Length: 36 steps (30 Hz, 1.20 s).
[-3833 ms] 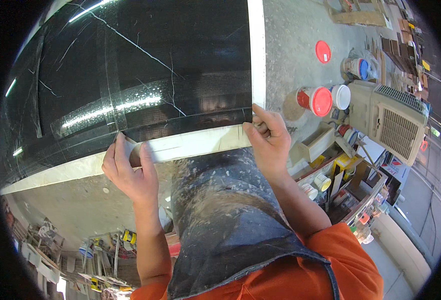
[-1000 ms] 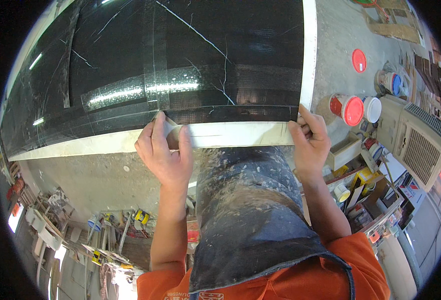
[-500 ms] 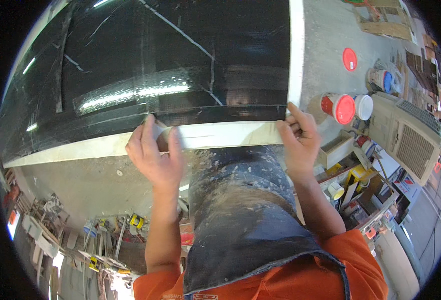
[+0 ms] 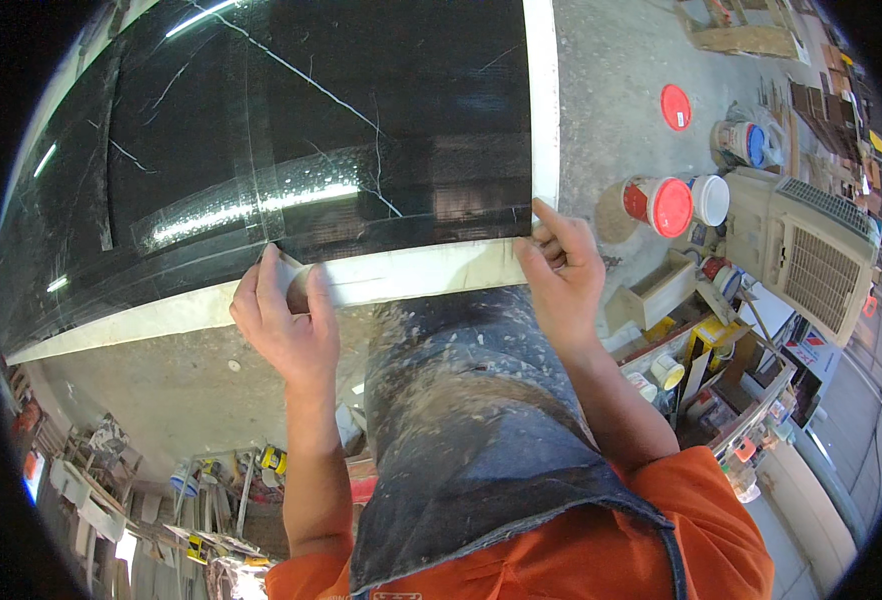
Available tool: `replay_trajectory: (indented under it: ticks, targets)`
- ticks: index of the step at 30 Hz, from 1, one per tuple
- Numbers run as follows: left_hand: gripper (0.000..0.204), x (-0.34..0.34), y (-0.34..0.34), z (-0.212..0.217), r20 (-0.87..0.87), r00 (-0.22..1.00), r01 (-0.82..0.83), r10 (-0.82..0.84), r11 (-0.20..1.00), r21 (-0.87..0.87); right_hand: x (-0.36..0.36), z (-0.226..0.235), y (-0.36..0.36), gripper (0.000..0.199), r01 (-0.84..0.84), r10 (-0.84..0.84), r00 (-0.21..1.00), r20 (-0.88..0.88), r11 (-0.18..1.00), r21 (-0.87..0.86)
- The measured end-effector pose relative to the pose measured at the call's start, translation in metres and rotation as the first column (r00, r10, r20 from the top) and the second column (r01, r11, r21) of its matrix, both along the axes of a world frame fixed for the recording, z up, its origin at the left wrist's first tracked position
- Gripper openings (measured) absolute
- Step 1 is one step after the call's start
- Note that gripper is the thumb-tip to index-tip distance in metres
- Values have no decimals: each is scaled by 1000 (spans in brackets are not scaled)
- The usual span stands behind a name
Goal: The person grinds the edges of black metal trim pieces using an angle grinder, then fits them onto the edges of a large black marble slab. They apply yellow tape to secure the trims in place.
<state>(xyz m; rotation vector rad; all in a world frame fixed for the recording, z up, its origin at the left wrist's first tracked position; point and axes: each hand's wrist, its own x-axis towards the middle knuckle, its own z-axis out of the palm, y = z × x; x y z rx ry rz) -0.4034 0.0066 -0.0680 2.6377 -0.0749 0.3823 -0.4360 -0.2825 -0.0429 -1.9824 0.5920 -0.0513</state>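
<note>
While the person looks down, the nearest thing in view is a dirty dark apron (image 4: 471, 430) over an orange shirt (image 4: 601, 545). Both bare arms reach up from there.

The left hand (image 4: 283, 322) is on the near white edge (image 4: 401, 278) of a big black stone slab (image 4: 291, 150). Its fingers lie on top of the edge and curl over it, so it grips the slab from the front. The right hand (image 4: 561, 270) is at the near right corner, where the front white edge meets the white side edge (image 4: 541, 100). Its fingers are bent and pinch that corner. The two hands are well apart, one on each side of the apron. Holding wide like this would help keep such a long, heavy slab steady and square.

The slab lies flat, right in front of the person's body, and fills most of the upper left of the view. It is shiny, with thin white lines running through it. Bright light shows on it as a long streak. What carries it cannot be seen.

Below the slab is a grey concrete floor (image 4: 611, 60). Lower left, tools and small things lie in a messy pile (image 4: 211, 480). To the right stand a red-lidded tub (image 4: 661, 205) and a white tub (image 4: 709, 198), close together. A loose red lid (image 4: 675, 106) lies farther off. Beside the tubs sits a beige cooler box with a grille (image 4: 811, 260). Farthest away are wooden boards (image 4: 751, 35) at the top right.
</note>
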Motion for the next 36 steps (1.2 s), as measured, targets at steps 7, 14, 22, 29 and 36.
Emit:
replay_trajectory:
  ticks: [7, 14, 22, 29, 36]
  targets:
    - [56, -1, -2, 1, 9, 1000, -4, 4, 1000, 4, -2, 0, -3, 48, 9, -9, 1000, 3, 1000, 13]
    - [50, -8, 33, 28, -16, 997, -79, 78, 990, -113, -4, 32, -12, 47, 112, -107, 993, -47, 986, 121]
    - [39, 95, 124, 53, 153, 961, -254, 229, 953, 165, 9, 56, -65, 42, 73, -88, 989, 123, 990, 125]
    - [56, 230, 178, 59, -157, 912, -314, 378, 893, 322, -18, 79, -84, 36, 156, -166, 972, 169, 985, 75]
    - [47, 263, 197, 35, -259, 917, -239, 304, 937, 257, -56, 62, -65, 35, 273, -273, 953, 133, 962, 17]
